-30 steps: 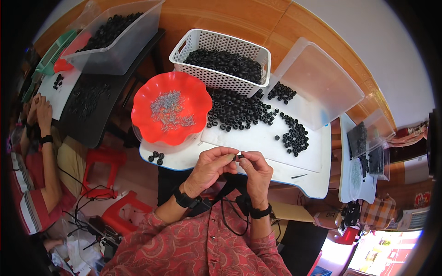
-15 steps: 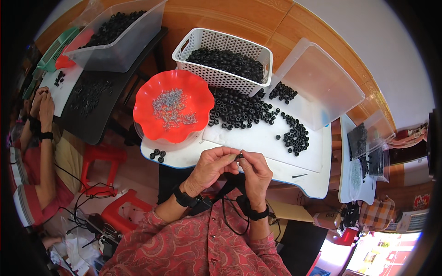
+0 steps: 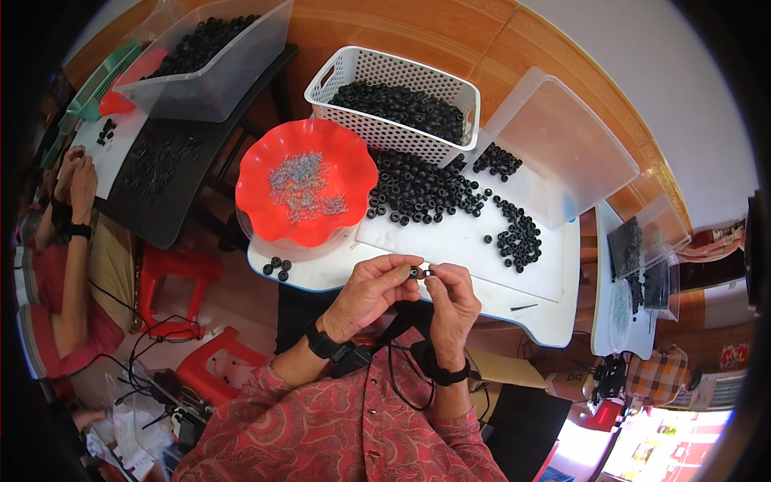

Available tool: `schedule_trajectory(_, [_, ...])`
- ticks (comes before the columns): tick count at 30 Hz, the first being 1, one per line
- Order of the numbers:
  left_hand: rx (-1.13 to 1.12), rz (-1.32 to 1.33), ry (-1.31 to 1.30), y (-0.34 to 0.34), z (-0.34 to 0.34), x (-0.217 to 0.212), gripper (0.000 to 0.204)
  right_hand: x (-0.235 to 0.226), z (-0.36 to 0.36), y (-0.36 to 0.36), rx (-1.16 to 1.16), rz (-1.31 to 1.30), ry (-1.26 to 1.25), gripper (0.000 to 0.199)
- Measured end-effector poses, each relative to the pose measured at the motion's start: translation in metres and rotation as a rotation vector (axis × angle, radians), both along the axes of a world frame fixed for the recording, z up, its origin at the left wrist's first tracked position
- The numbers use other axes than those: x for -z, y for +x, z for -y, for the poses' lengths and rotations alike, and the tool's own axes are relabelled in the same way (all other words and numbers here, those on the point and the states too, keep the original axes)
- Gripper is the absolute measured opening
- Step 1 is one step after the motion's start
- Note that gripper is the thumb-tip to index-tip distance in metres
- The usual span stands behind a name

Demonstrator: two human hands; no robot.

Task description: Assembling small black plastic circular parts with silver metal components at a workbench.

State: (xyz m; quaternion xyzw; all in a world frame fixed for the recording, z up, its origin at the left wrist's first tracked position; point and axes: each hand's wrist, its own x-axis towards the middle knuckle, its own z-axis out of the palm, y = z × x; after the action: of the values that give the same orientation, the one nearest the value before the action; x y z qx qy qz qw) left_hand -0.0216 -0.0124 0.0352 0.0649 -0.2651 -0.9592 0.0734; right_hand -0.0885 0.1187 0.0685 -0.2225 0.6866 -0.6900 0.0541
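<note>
Hands observed just in front of the wearer's patterned red shirt [image 3: 321,426], near the table's front edge. Left hand [image 3: 368,291]: thumb and forefinger pinched a small dark ring part [image 3: 414,273], its open end showing. Right hand [image 3: 451,301]: thumb and forefinger pinched a small dark piece [image 3: 429,273] just beside it; could not tell whether the two were joined. Both parts were held above the white table [image 3: 329,275].

On the near edge, right side: a thin dark sliver [image 3: 524,307]. Left side: four black rings [image 3: 277,268], grouped. Behind these, a red wavy-rimmed bowl [image 3: 357,157] contained small silvery pieces [image 3: 301,183]. Right of the bowl lay a broad heap of black rings [image 3: 418,186], with a smaller cluster [image 3: 519,239] farther right.

At the rear: a white perforated basket [image 3: 385,127] filled with black parts [image 3: 401,108]; a translucent bin [image 3: 566,149] stood to its right.

Far left, a co-worker's hands [image 3: 76,183] were close together.
</note>
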Motion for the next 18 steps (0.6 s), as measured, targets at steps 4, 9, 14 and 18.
schedule_trajectory(4, [0.020,-0.033,0.045,-0.001,0.000,0.006,0.028,-0.001,0.001,0.002,-0.008,-0.011,0.006,0.014])
schedule_trajectory(9, [0.030,-0.050,0.118,-0.001,0.000,0.009,0.025,-0.002,0.003,0.003,-0.018,-0.008,0.018,0.014])
schedule_trajectory(14, [0.038,-0.037,0.138,-0.001,0.000,0.011,0.024,0.000,0.003,0.004,-0.018,-0.005,0.010,0.013])
schedule_trajectory(18, [0.032,-0.036,0.133,-0.001,-0.001,0.010,0.024,0.000,0.005,0.004,-0.022,-0.025,0.012,0.014])
